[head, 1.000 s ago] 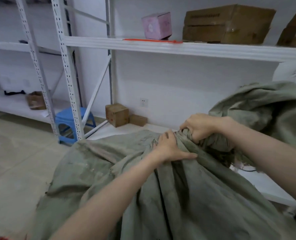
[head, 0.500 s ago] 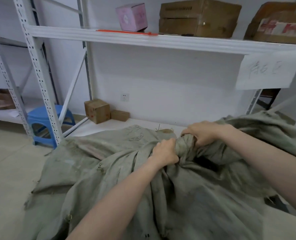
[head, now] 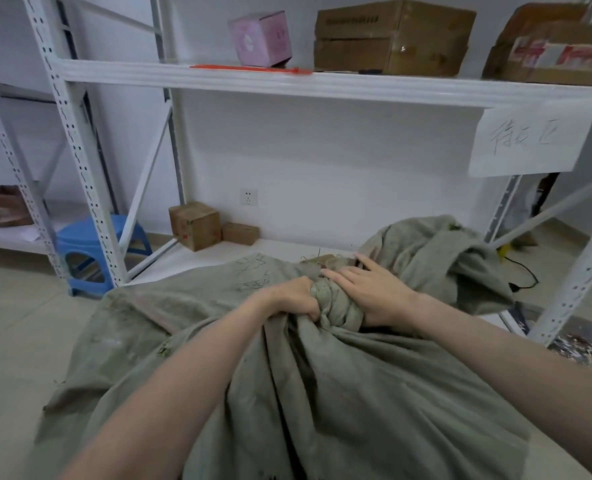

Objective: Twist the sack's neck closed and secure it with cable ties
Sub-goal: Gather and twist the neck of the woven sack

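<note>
The sack (head: 322, 393) lies on the floor before the shelf (head: 322, 85), its neck (head: 336, 306) bunched and twisted between both hands. The left hand (head: 292, 299) is fisted tight around the neck; the right hand (head: 374, 289) lies against it with fingers (head: 339, 273) spread, not closed. Orange cable ties (head: 249, 68) rest on the shelf, well apart.

Coarse, matt woven cloth sack (head: 322, 393), painted metal shelf rack (head: 287, 86), cardboard boxes (head: 391, 36), glossy plastic stool (head: 93, 244)
</note>
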